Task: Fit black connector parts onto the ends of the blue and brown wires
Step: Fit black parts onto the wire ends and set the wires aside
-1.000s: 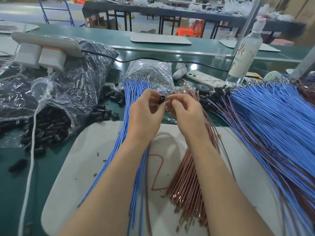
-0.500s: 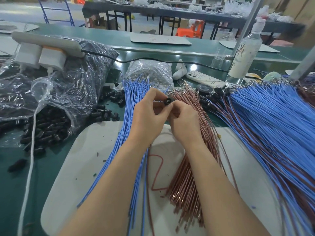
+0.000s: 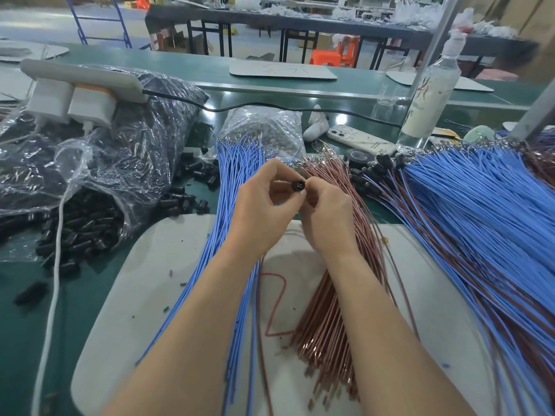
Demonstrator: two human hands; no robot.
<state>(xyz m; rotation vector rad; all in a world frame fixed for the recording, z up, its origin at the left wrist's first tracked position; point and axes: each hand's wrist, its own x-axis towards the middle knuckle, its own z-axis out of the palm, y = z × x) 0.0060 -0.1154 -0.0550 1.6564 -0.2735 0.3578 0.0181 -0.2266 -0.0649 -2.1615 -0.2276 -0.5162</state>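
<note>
Left hand (image 3: 259,205) pinches black connector (image 3: 298,185); right hand (image 3: 326,216) touches it above white mat (image 3: 156,265).

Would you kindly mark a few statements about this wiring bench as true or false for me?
1. The left hand pinches a small black round connector part in its fingers. True.
2. The white-cased phone lies on top of the bundle of brown wires. False: it lies on the green table, beyond the wire ends.
3. The narrow bundle of blue wires lies left of the brown bundle. True.
4. The clear plastic bag of black parts sits on the person's right. False: it sits on the left.
</note>
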